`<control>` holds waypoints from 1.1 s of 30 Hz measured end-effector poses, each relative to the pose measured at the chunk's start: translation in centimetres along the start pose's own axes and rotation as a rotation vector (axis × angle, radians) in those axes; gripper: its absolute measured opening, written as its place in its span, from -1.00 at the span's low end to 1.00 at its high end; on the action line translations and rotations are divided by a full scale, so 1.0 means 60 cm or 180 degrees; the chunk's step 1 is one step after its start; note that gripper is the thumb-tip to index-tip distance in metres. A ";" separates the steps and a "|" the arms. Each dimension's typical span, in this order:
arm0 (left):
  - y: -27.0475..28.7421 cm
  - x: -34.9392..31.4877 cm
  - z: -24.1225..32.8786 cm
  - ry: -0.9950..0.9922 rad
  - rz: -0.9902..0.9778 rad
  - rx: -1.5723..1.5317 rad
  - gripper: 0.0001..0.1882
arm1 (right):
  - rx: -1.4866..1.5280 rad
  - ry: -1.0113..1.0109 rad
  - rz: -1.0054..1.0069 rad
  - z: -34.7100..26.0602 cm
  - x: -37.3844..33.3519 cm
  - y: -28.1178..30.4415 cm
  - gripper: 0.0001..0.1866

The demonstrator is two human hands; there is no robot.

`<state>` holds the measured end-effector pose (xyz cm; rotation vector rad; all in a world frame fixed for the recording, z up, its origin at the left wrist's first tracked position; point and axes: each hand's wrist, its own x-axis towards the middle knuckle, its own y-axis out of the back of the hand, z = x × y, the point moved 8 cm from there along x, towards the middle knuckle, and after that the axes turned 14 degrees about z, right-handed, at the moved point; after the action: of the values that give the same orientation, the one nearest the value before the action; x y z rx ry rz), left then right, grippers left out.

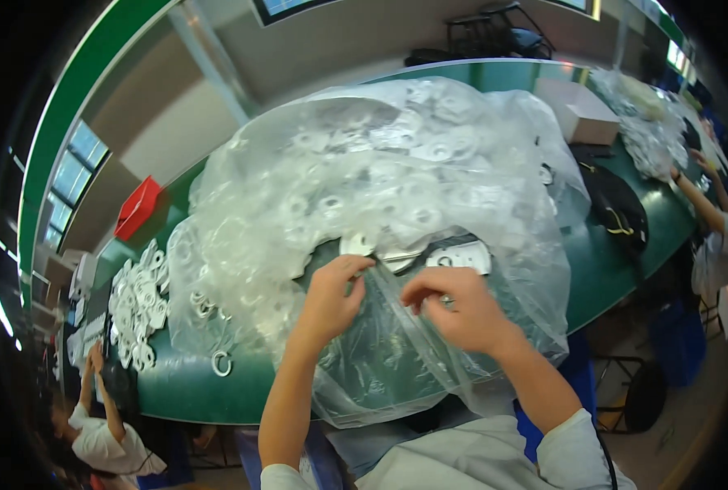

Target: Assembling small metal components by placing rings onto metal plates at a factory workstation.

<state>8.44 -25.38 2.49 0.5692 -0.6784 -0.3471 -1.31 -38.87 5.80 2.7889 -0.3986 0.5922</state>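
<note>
A large clear plastic bag (266,196) lies across the table in front of me, packed with many flat white ring-shaped parts. Its film has a gap on the near side, where a white part (357,244) and a white plate with dark marks (460,258) show uncovered. My left hand (333,300) is closed at the near edge of that gap, its fingertips on the film just below the white part. To its right, my right hand (460,309) is curled, fingertips against a fold of the film. Exactly what each fingertip pinches is partly hidden.
Loose white parts (142,298) are heaped at the left, with a single white ring (221,363) nearer. A red bin (138,207) stands behind them. At right are a white box (578,112) and a black bag (614,200). Co-workers sit at both ends of the green table (204,396).
</note>
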 end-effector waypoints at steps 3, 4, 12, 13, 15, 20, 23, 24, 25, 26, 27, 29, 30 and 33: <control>-0.050 0.022 0.029 -0.0484 0.0003 0.0628 -0.55 | 0.0218 -0.0073 0.1298 -0.003 -0.029 0.163 -0.79; -0.057 0.029 0.025 -0.0555 0.0105 0.0924 -0.52 | 0.0112 -0.0006 0.1775 0.009 -0.038 0.224 -0.79; -0.035 0.068 -0.066 -0.0313 0.0765 0.1425 -0.48 | -0.2302 0.0252 0.2177 0.192 0.015 0.412 -0.80; -0.038 0.070 -0.064 -0.0363 0.0755 0.1512 -0.50 | -0.2304 0.0249 0.2186 0.198 0.019 0.414 -0.80; -0.040 0.073 -0.068 -0.0189 0.0606 0.1562 -0.52 | -0.2980 0.0146 0.1696 0.220 0.032 0.401 -0.81; 0.019 0.071 -0.081 -0.0184 0.1682 0.1742 -0.60 | -0.3146 -0.0175 0.1484 0.232 0.040 0.405 -0.82; 0.014 0.078 -0.086 -0.0398 0.1672 0.1480 -0.60 | -0.3148 -0.0152 0.1442 0.213 0.034 0.395 -0.79; 0.014 0.079 -0.091 -0.0172 0.1484 0.1203 -0.60 | -0.3097 -0.0184 0.1370 0.218 0.038 0.396 -0.75; 0.021 0.078 -0.101 -0.0156 0.1507 0.1234 -0.60 | -0.3072 -0.0160 0.1347 0.224 0.043 0.395 -0.75; 0.023 0.077 -0.105 -0.0319 0.1496 0.1329 -0.62 | -0.2895 -0.0160 0.1480 0.228 0.048 0.398 -0.75; 0.028 0.073 -0.107 -0.0482 0.1485 0.1426 -0.63 | -0.2715 -0.0159 0.1610 0.230 0.051 0.401 -0.75; 0.038 0.075 -0.103 0.0221 0.1156 0.1421 -0.64 | -0.2493 -0.0107 0.1817 0.231 0.051 0.415 -0.77; 0.036 0.067 -0.115 0.0920 0.0808 0.1392 -0.65 | -0.2438 -0.0154 0.1918 0.231 0.051 0.424 -0.78; 0.042 0.035 -0.099 0.1329 0.1049 -0.0786 -0.66 | -0.2258 0.0075 0.2397 0.219 0.042 0.462 -0.76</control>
<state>14.30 -22.16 1.22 0.2728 -0.3098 0.0021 -3.20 -69.18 0.70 1.8971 -1.3680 0.4848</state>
